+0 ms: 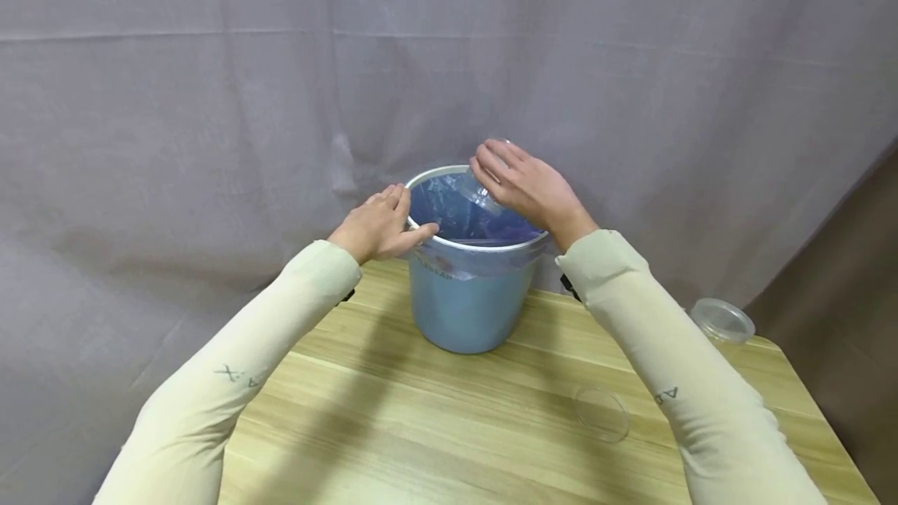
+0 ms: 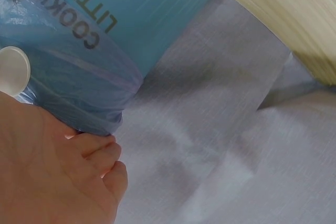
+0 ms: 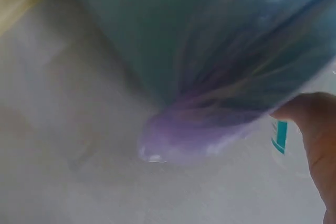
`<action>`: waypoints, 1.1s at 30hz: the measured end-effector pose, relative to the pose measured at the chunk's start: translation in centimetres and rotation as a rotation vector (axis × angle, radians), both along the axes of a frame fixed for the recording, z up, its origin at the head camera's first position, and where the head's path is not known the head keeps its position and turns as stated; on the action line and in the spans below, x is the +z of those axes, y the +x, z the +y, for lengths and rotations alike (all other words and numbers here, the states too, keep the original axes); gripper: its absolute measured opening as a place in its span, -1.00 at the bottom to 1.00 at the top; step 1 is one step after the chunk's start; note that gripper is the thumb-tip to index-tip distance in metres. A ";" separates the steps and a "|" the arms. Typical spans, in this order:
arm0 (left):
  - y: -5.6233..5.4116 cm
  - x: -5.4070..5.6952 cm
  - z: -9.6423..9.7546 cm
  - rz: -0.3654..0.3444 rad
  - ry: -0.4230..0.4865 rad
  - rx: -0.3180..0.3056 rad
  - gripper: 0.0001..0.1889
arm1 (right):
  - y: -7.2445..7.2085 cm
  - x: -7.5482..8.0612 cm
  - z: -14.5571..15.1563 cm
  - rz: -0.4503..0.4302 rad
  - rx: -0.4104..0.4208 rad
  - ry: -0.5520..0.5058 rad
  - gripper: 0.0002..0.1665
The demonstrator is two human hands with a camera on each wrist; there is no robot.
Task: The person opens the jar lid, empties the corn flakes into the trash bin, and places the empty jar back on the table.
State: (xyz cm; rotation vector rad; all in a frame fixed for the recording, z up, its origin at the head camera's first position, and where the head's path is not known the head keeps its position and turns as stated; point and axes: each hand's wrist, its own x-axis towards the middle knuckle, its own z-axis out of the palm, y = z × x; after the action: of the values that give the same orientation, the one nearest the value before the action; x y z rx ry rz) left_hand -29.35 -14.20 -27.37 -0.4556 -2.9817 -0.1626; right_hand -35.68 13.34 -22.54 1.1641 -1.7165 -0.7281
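A light-blue trash bin [image 1: 468, 310] with a white rim stands at the table's far edge, lined with a translucent bluish-purple bag [image 2: 79, 85] folded over its outside. My left hand [image 1: 382, 223] rests at the left of the rim, fingers extended and thumb over the front edge. In the left wrist view, its fingertips are right at the bag's folded edge. My right hand [image 1: 529, 184] holds a clear plastic container [image 1: 480, 195] tilted over the bin's opening, fingers around its side. The right wrist view catches only the thumb [image 3: 310, 124] beside the bag, with a teal mark behind it.
The wood-grain table [image 1: 421, 427] has a thin clear round lid [image 1: 602, 414] lying right of the middle. A clear round tub [image 1: 722, 322] sits at the far right, partly behind my right sleeve. A grey curtain [image 1: 210, 115] hangs close behind the bin.
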 end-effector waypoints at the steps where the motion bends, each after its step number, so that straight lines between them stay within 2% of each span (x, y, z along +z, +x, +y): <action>1: 0.0 0.0 0.0 -0.003 0.003 -0.001 0.05 | 0.0 0.0 0.0 0.000 -0.002 -0.026 -0.54; 4: 0.0 0.1 0.0 -0.002 0.014 -0.006 0.05 | 0.0 0.1 0.1 -0.028 0.010 -0.107 -0.56; 8: 0.0 0.1 0.0 -0.001 0.017 -0.005 0.05 | 0.2 0.1 0.4 -0.132 0.015 -0.110 -0.55; 10: 0.0 0.1 0.0 -0.004 0.015 -0.005 0.06 | 0.5 0.3 0.7 -0.218 -0.008 -0.145 -0.45; 15: 0.0 0.1 0.3 -0.011 0.012 -0.020 0.07 | 1.7 1.6 1.8 -0.444 -0.085 -0.379 -0.01; 20: 0.0 0.0 0.6 -0.022 0.013 -0.021 0.06 | 2.7 3.4 3.3 -0.606 -0.155 -0.549 0.09; 27: -0.1 0.1 0.6 -0.024 0.007 -0.016 0.06 | 4.2 5.7 5.6 -0.686 -0.183 -0.726 0.07; 33: -0.2 0.2 0.7 -0.026 0.008 -0.021 0.06 | 5.3 6.4 8.0 -0.698 -0.215 -0.860 0.04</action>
State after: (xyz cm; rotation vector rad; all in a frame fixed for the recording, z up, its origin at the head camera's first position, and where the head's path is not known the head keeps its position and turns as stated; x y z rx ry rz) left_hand -29.55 -13.48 -27.18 -0.4884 -3.0012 -0.1834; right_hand -30.40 21.39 -16.16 0.6326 -2.3874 0.3787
